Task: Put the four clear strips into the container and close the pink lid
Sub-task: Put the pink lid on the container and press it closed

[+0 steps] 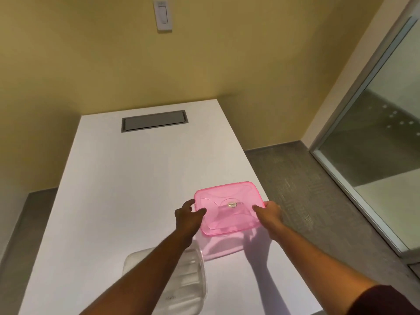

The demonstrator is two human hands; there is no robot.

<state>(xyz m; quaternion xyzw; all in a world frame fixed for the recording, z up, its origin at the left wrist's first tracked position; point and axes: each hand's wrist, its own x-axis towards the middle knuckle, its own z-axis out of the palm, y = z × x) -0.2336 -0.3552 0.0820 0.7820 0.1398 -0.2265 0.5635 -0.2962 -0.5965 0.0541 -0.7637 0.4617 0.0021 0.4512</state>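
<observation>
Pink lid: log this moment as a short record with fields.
lid: pink lid, held above the white table, tilted, not on the container
left hand: grips the lid's left edge
right hand: grips the lid's right edge
container: clear container near the table's front edge, open, partly behind the left forearm
strips: too transparent to count

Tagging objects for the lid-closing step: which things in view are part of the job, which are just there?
Job:
pink lid, held by left hand and right hand
clear container, strips inside hard to count

Not job:
white table
grey hatch
wall switch
</observation>
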